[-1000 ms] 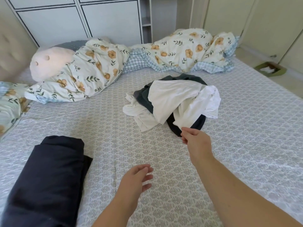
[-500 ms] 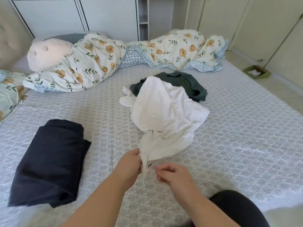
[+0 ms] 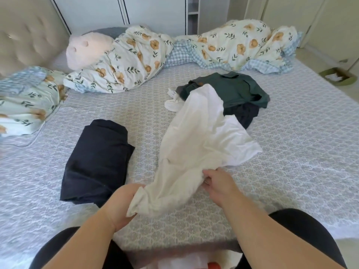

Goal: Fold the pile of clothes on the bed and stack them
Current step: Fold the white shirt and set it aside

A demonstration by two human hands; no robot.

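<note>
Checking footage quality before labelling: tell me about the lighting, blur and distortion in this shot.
Head view: soft, even daylight, no hard shadows or glare; wide-angle bending curves the bed edges; white garment and both hands, left and right, reasonably sharp; bottom edge smeared and indistinct.

A single head-worn wide-angle view looks forward and steeply down from the near edge of the grey patterned bed (image 3: 291, 152), close above the person's forearms, reaching to the white cabinets (image 3: 155, 12) beyond.
</note>
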